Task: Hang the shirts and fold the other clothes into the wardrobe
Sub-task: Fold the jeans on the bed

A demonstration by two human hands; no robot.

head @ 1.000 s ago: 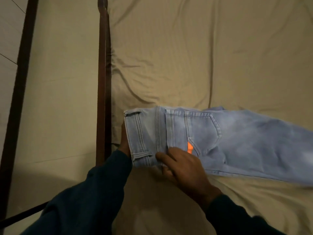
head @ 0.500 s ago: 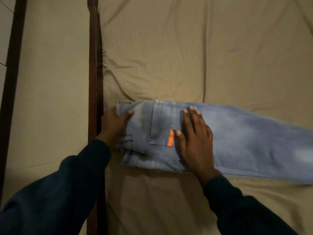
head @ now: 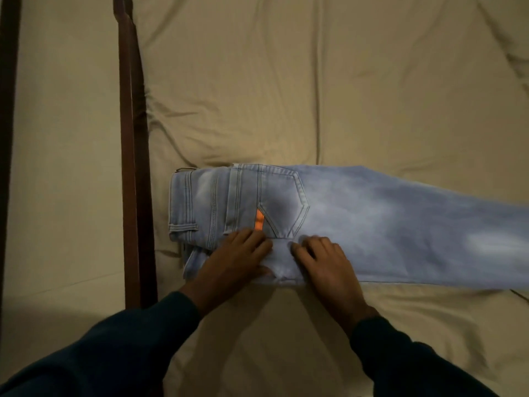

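Note:
A pair of light blue jeans lies folded lengthwise on the bed, waistband at the left, legs running off to the right edge of view. A back pocket with an orange tag faces up. My left hand rests palm down on the near edge of the jeans below the pocket, fingers bent onto the cloth. My right hand lies beside it on the same near edge, its fingertips pressing a small flap of denim between the two hands.
The beige bed sheet spreads wrinkled all around the jeans. A dark wooden bed rail runs top to bottom just left of the waistband, with another dark post at the far left.
Both hands have slid toward me, from the waistband and pocket area down to the near edge of the jeans. They now sit close together.

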